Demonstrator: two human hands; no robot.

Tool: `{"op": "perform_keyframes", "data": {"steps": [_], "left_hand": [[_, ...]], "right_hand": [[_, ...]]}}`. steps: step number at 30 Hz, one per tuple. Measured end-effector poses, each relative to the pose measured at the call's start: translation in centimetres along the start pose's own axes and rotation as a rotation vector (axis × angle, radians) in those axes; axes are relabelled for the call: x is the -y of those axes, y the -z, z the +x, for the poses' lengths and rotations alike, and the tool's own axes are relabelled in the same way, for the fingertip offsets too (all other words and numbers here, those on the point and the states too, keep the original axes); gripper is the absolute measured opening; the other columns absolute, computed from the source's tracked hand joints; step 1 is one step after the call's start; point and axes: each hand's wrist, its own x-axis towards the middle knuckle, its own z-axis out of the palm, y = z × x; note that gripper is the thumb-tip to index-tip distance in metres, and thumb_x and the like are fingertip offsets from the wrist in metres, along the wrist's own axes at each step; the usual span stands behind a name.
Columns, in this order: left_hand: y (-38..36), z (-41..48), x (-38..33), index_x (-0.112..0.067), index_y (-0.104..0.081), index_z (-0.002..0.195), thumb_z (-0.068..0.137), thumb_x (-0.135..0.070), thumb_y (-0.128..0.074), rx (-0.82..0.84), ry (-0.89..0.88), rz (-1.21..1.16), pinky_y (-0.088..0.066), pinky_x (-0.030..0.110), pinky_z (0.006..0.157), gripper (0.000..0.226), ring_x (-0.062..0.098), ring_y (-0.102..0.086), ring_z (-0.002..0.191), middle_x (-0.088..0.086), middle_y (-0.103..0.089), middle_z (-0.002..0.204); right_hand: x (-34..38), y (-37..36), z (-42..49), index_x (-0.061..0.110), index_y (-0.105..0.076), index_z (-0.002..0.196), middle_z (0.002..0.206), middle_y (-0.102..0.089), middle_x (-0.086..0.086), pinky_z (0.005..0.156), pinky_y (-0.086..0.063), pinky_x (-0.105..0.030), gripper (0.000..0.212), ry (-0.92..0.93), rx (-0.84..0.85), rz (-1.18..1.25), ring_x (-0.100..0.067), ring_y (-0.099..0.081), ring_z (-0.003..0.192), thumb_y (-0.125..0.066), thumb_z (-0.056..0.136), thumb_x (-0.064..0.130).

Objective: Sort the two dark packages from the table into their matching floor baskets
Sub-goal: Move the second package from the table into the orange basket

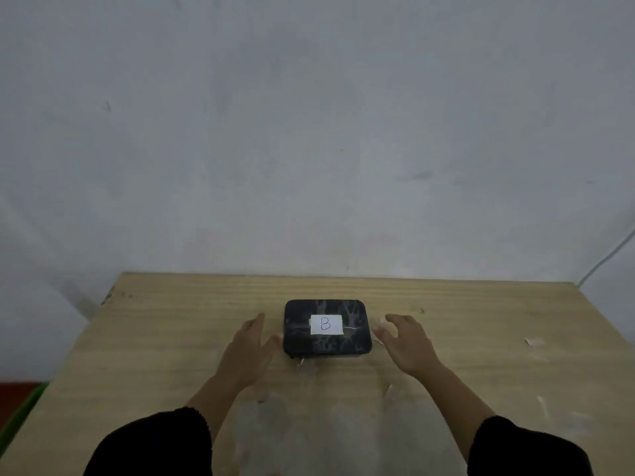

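One dark package (354, 338), wrapped in shiny film with a white label marked "B" on top, lies flat near the middle of the wooden table (154, 338). My left hand (249, 352) hovers just left of it, fingers spread, thumb close to the package's left side. My right hand (407, 341) is open on the package's right side, a small gap away. Neither hand holds anything. No second package is in view.
A grey wall stands right behind the table's far edge. A green rim (20, 410) over a red floor shows at the lower left, beside the table. A thin cable (604, 259) runs down the wall at the right.
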Motion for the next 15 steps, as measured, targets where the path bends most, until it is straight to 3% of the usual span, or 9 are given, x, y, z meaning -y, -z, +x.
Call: {"op": "perform_keyframes", "data": {"steps": [6, 11, 15], "left_hand": [[-3.1, 3.0, 0.2, -0.009, -0.025, 0.145, 0.094, -0.039, -0.045, 0.032, 0.086, -0.183, -0.036, 0.041, 0.109, 0.062, 0.028, -0.040, 0.131, 0.014, -0.035, 0.147], [-4.8, 3.9, -0.3, -0.018, -0.050, 0.127, 0.094, -0.033, -0.046, 0.033, 0.062, -0.285, -0.046, 0.044, 0.098, 0.037, 0.029, -0.055, 0.113, 0.014, -0.056, 0.119], [-5.3, 3.9, -0.6, -0.020, -0.052, 0.127, 0.094, -0.026, -0.047, -0.014, 0.035, -0.347, -0.046, 0.037, 0.094, 0.034, 0.023, -0.056, 0.112, 0.007, -0.061, 0.121]], "right_hand": [[-0.9, -3.6, 2.7, 0.009, -0.038, 0.139, 0.141, -0.040, -0.016, 0.106, -0.033, -0.042, 0.060, -0.065, 0.064, 0.098, -0.031, -0.037, 0.132, -0.047, 0.092, 0.044], [-0.5, -5.0, 3.8, 0.007, -0.057, 0.115, 0.098, -0.043, -0.007, 0.089, -0.038, -0.034, 0.041, -0.094, 0.072, 0.207, -0.031, -0.046, 0.111, -0.047, 0.093, 0.040], [-0.3, -5.8, 4.0, 0.009, -0.061, 0.112, 0.107, -0.051, -0.013, 0.094, -0.040, -0.038, 0.037, -0.069, 0.048, 0.214, -0.029, -0.043, 0.111, -0.047, 0.093, 0.038]]}}
